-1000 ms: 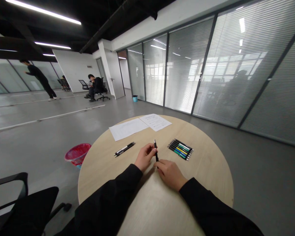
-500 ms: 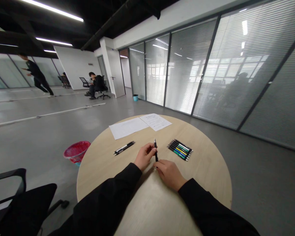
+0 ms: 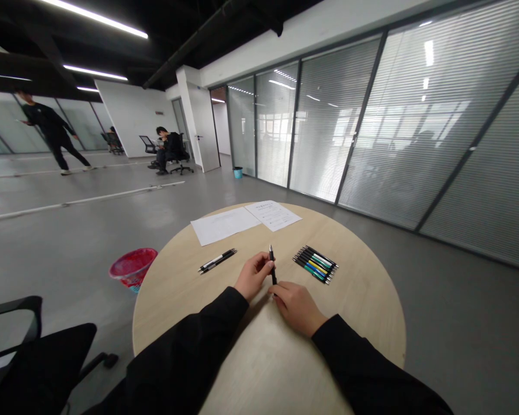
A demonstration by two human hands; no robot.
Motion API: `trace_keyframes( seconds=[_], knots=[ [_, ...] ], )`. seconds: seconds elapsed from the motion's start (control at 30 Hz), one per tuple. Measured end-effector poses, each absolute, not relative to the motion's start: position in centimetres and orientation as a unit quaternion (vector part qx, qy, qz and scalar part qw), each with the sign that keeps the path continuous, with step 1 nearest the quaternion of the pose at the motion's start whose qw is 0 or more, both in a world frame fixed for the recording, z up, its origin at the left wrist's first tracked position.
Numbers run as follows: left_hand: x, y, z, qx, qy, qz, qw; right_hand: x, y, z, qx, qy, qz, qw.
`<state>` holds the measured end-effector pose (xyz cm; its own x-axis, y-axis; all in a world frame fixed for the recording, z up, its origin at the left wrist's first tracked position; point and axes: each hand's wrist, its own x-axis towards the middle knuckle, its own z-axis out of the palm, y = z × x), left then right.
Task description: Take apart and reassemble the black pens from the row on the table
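Black pen (image 3: 273, 270), long axis pointing forward, pinched by left hand (image 3: 254, 276); right hand (image 3: 297, 309) curled at its lower end, grip unclear.

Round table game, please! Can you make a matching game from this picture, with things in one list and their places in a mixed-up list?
Things:
1. Black pen
2. Two pens
3. Row of coloured pens
4. Red wastebasket

Places:
A. On the floor beside the round table
B. On the table, right of the right hand
C. Held up by the left hand
D. On the table, left of the left hand

Right pairs: 1-C, 2-D, 3-B, 4-A
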<state>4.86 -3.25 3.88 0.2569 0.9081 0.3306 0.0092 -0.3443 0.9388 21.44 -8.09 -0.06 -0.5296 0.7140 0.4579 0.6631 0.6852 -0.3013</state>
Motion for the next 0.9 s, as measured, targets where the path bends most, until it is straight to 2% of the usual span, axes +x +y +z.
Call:
trace_keyframes(
  seconds=[0.5, 0.9],
  knots=[
    [4.2, -2.2, 3.1, 0.625, 0.371, 0.506, 0.463, 21.5, -8.2, 0.3, -0.417, -0.865, 0.079, 0.268],
    [3.7, -1.0, 1.4, 0.521, 0.384, 0.539, 0.540, 22.4, -6.7, -0.5, -0.450, -0.732, 0.233, 0.456]
  ],
)
